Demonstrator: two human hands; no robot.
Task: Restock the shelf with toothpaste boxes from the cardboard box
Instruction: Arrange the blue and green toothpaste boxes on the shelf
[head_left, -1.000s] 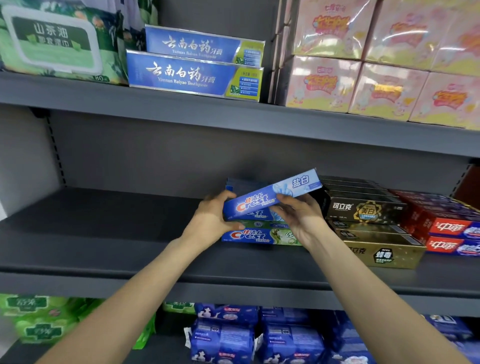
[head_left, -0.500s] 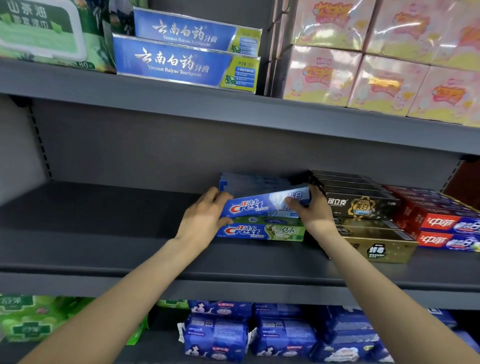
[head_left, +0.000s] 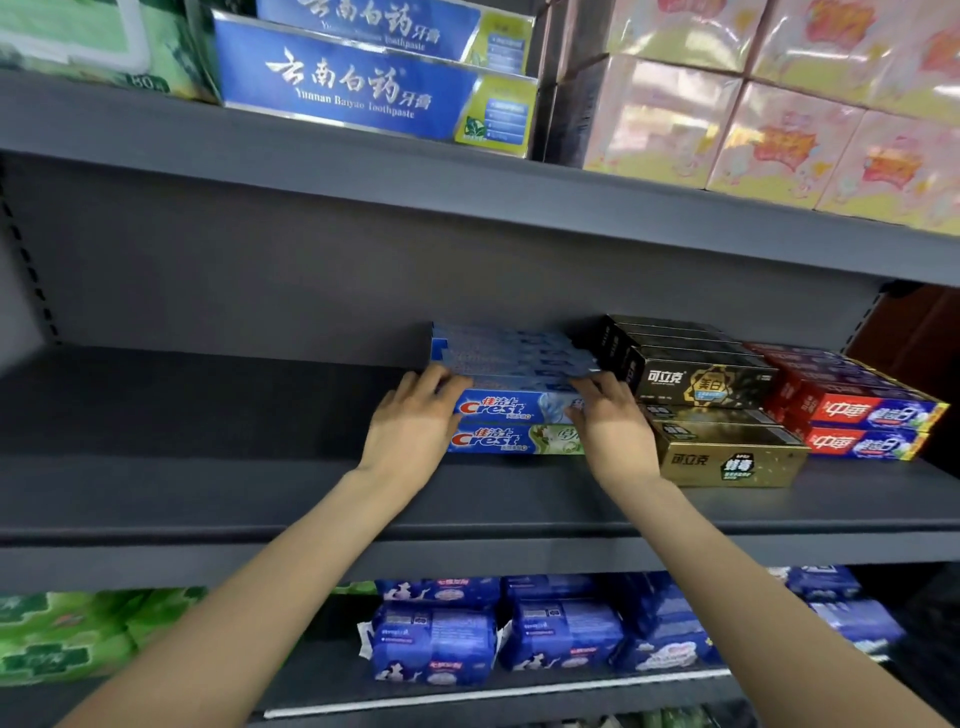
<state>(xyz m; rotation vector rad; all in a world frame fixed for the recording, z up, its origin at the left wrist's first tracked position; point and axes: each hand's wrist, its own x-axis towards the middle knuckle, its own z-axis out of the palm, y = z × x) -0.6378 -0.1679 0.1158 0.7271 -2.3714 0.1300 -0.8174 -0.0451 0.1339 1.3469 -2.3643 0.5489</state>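
Observation:
A blue Crest toothpaste box (head_left: 511, 408) lies flat on a green Crest box (head_left: 511, 440) at the front of the grey middle shelf (head_left: 208, 467). My left hand (head_left: 410, 426) holds its left end, fingers curled over the top edge. My right hand (head_left: 610, 426) grips its right end and hides that end's print. Behind it stands a stack of more blue Crest boxes (head_left: 509, 353), level with it. The cardboard box is out of view.
Black and gold toothpaste boxes (head_left: 711, 384) sit right beside the Crest stack, with red boxes (head_left: 862, 415) further right. The top shelf carries Yunnan Baiyao boxes (head_left: 363, 83) and pink packs (head_left: 779, 104). Blue packs (head_left: 436, 639) and green packs (head_left: 67, 634) fill the shelf below.
The blue Crest box went from tilted in the air down onto the green box and now lies level. Both hands followed it down and stayed at its ends.

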